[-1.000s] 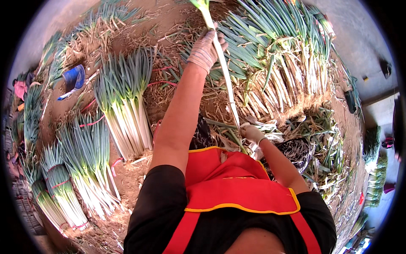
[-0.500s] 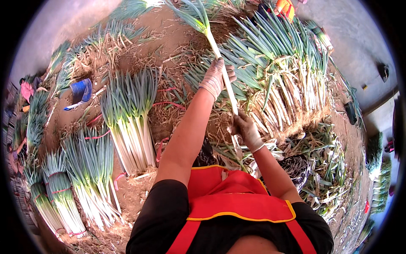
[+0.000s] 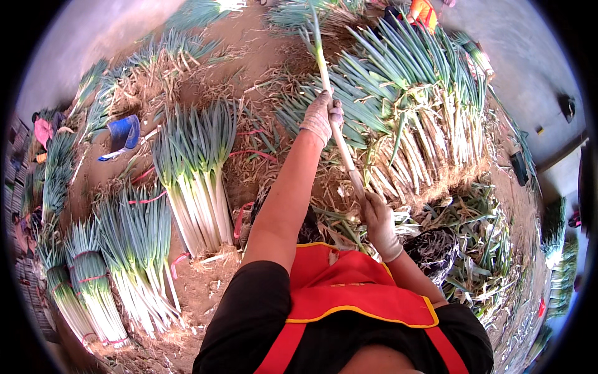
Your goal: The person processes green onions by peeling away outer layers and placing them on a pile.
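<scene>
A long green onion [image 3: 343, 149] slants across the middle, its green leaves at the top and its pale stalk running down to the right. My left hand [image 3: 321, 117], in a thin soiled glove, is closed round the stalk below the leaves. At the lower end of the same stalk is my right hand [image 3: 379, 223], also gloved, with its fingers closed about the root end. The root tip is hidden by that hand. Just right of the stalk stands a big heap of untrimmed green onions [image 3: 436, 124], roots toward me.
Peeled leaves [image 3: 476, 249] litter the ground at right. To my left stand a cleaned onion bundle [image 3: 196, 181], a looser pile [image 3: 138, 255] and tied bundles [image 3: 93, 287]. Pink ties [image 3: 242, 218] lie between. Farther off is a blue curved object [image 3: 124, 132]. A person in orange [image 3: 423, 14] is at the far edge.
My right hand has moved down and to the right along with the onion's root end. The onion's leafy top has shifted right and looks narrower. My left hand has shifted slightly.
</scene>
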Tool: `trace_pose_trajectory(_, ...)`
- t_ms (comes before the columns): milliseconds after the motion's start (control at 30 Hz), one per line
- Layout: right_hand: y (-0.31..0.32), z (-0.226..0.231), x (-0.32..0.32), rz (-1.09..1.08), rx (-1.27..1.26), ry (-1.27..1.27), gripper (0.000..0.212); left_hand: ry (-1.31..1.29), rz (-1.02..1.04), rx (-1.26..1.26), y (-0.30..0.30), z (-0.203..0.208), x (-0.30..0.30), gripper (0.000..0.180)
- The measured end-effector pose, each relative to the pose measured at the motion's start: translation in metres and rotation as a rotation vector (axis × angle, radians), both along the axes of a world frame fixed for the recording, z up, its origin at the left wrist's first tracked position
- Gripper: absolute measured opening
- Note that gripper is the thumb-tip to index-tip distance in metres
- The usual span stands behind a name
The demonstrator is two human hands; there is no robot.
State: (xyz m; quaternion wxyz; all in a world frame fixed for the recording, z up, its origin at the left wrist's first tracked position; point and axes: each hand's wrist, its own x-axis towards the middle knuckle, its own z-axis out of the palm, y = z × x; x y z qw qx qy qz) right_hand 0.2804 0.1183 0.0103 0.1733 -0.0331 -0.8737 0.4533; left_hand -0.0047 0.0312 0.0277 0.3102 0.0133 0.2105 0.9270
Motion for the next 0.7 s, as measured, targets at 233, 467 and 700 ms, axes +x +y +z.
trace_pose_trajectory(233, 0.054, -0.039, 0.046, 0.148, 0.236, -0.542, 0.031, 0.145, -0.067, 0.000, -0.015, 0.008, -0.001, 0.035)
trace_pose_trajectory(467, 0.161, 0.061, -0.102, -0.265, 0.366, 0.249, 0.061, 0.378, -0.441, -0.140, 0.018, 0.051, 0.070, 0.044)
trace_pose_trajectory(700, 0.251, 0.046, -0.135, -0.103, 0.119, -0.095, 0.034, 1.193, -0.145, -0.876, 0.023, 0.031, 0.088, 0.032)
